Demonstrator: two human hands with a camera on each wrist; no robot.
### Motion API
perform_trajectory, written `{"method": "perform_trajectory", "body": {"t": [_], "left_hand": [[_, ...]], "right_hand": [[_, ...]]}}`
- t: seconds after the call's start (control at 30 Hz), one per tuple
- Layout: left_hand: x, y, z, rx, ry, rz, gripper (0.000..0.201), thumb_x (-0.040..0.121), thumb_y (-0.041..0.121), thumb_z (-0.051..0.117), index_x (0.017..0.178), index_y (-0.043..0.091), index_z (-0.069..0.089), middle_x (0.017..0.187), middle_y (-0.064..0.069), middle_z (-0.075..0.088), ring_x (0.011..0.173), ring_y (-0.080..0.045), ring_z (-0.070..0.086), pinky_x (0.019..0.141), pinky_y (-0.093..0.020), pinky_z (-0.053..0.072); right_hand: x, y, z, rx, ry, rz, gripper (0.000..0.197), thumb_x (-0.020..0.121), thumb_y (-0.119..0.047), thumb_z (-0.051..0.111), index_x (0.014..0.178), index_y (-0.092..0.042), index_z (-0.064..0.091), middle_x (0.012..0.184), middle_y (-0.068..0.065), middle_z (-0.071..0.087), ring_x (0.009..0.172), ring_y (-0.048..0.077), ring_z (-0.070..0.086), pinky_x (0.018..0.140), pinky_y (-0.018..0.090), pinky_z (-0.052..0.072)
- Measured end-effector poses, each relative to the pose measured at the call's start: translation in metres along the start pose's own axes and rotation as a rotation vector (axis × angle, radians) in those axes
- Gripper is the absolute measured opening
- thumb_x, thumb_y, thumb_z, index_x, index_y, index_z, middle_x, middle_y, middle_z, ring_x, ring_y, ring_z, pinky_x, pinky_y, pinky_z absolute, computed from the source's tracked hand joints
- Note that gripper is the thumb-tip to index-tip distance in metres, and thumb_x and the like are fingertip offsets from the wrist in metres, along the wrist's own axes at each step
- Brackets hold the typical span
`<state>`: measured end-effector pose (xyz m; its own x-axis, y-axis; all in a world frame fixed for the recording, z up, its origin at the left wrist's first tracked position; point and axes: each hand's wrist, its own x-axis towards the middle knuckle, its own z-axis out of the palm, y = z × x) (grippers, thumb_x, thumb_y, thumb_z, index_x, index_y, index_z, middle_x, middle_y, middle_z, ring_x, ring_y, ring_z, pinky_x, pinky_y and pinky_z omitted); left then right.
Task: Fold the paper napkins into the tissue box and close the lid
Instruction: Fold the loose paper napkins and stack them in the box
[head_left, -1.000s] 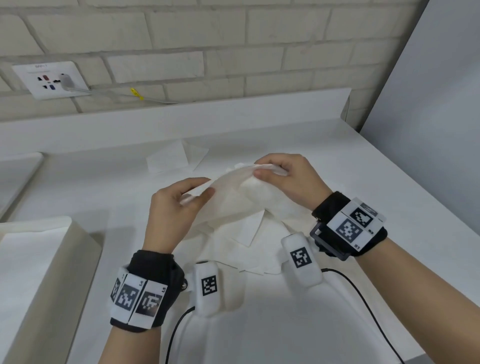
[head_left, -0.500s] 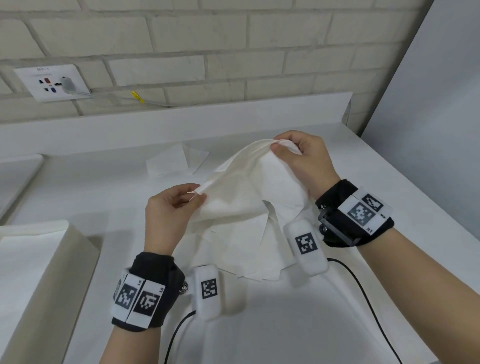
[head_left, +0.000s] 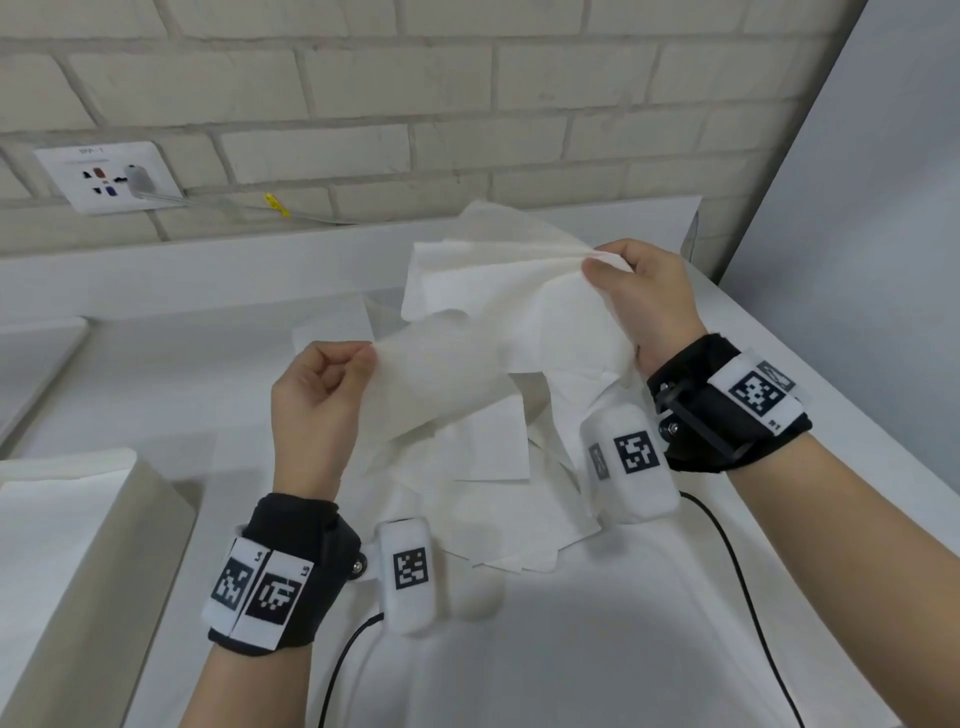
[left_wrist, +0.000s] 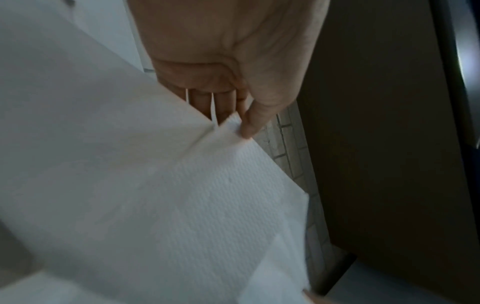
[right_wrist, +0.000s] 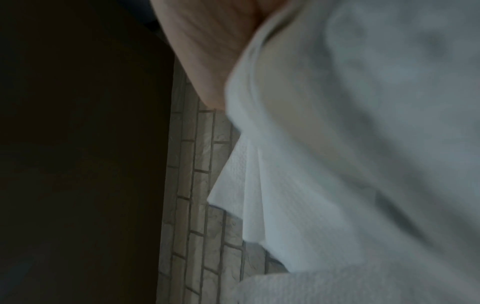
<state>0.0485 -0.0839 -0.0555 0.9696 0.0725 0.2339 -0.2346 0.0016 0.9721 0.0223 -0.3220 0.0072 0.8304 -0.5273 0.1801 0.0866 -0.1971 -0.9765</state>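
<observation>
The person is holding one white napkin (head_left: 483, 332) up off the table (head_left: 597, 649), stretched so its long axis is running from the left hand (head_left: 317, 400) up and away to the right hand (head_left: 644, 296). Each hand is pinching a corner between thumb and curled fingers. Beneath both hands a loose heap of napkins (head_left: 498, 499) is lying flat. The tissue box (head_left: 78, 545) is standing well to the left of the left hand, white paper showing on top.
</observation>
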Motion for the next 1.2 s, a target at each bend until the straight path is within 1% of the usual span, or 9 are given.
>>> {"method": "perform_trajectory", "body": {"t": [0.2,0.37,0.47,0.63,0.8,0.9,0.97,1.07,1.2], "left_hand": [[0.008,0.006,-0.002,-0.042,0.087,-0.01,0.017,0.098,0.016,0.047,0.085,0.027,0.049,0.068,0.0,0.049,0.061,-0.011,0.049,0.069,-0.033,0.046],[0.016,0.013,-0.006,-0.072,0.183,0.08,0.016,0.098,0.018,0.047,0.088,0.03,0.048,0.062,-0.001,0.041,0.045,-0.003,0.037,0.047,-0.017,0.033],[0.018,0.017,-0.009,-0.044,0.198,0.153,0.022,0.097,0.013,0.046,0.093,0.034,0.044,0.056,-0.001,0.03,0.042,-0.006,0.029,0.041,-0.017,0.026],[0.018,0.009,-0.009,-0.025,0.152,0.058,0.034,0.095,0.001,0.042,0.077,0.026,0.059,0.073,0.006,0.052,0.053,-0.001,0.041,0.051,-0.015,0.033],[0.007,0.008,-0.001,-0.305,0.005,-0.229,0.026,0.095,-0.003,0.043,0.088,0.013,0.063,0.062,0.008,0.063,0.057,-0.005,0.056,0.055,-0.018,0.045],[0.001,0.005,0.002,-0.297,-0.015,-0.224,0.025,0.085,-0.006,0.061,0.093,0.018,0.062,0.089,0.002,0.066,0.073,-0.011,0.062,0.066,-0.023,0.05],[-0.002,0.001,0.002,-0.293,0.03,-0.213,0.028,0.081,-0.008,0.065,0.086,0.019,0.064,0.094,0.0,0.064,0.074,-0.012,0.062,0.065,-0.022,0.052],[-0.006,-0.003,0.003,-0.327,0.058,-0.279,0.022,0.083,-0.007,0.062,0.08,0.014,0.068,0.084,-0.003,0.07,0.07,-0.013,0.063,0.064,-0.023,0.051],[-0.014,0.005,0.011,-0.362,-0.093,-0.349,0.026,0.092,-0.001,0.05,0.08,0.01,0.07,0.073,0.002,0.071,0.067,-0.009,0.064,0.057,-0.017,0.051]], "right_hand": [[-0.002,0.006,-0.004,0.01,-0.007,0.032,0.022,0.089,-0.005,0.051,0.074,-0.019,0.055,0.076,-0.001,0.059,0.066,0.011,0.056,0.057,0.019,0.047],[-0.007,0.003,-0.007,0.171,-0.025,0.012,0.016,0.093,-0.009,0.052,0.085,-0.022,0.058,0.083,-0.004,0.065,0.067,0.006,0.062,0.062,0.019,0.051],[-0.009,-0.004,-0.01,0.332,-0.075,0.012,0.015,0.093,-0.009,0.053,0.091,-0.022,0.06,0.082,-0.005,0.069,0.068,0.006,0.065,0.063,0.021,0.053],[-0.015,-0.013,-0.006,0.441,-0.212,-0.051,0.019,0.093,-0.007,0.05,0.1,-0.022,0.058,0.088,-0.001,0.069,0.075,0.012,0.065,0.069,0.026,0.054],[-0.024,-0.016,0.0,0.441,-0.377,-0.138,0.031,0.088,-0.004,0.055,0.11,-0.026,0.052,0.086,0.001,0.069,0.075,0.016,0.065,0.068,0.028,0.054],[-0.029,-0.017,0.001,0.389,-0.435,-0.21,0.043,0.089,0.004,0.052,0.117,-0.028,0.044,0.082,0.001,0.068,0.071,0.016,0.064,0.065,0.027,0.053],[-0.03,-0.018,0.001,0.386,-0.456,-0.246,0.048,0.089,0.009,0.048,0.118,-0.029,0.042,0.079,-0.002,0.067,0.071,0.015,0.063,0.065,0.026,0.053],[-0.03,-0.019,0.001,0.361,-0.465,-0.297,0.044,0.085,0.004,0.051,0.115,-0.027,0.048,0.079,-0.007,0.064,0.076,0.011,0.061,0.07,0.024,0.05],[-0.033,-0.016,0.006,0.306,-0.44,-0.347,0.036,0.082,0.0,0.052,0.108,-0.024,0.056,0.093,-0.004,0.06,0.09,0.012,0.056,0.081,0.026,0.047]]}}
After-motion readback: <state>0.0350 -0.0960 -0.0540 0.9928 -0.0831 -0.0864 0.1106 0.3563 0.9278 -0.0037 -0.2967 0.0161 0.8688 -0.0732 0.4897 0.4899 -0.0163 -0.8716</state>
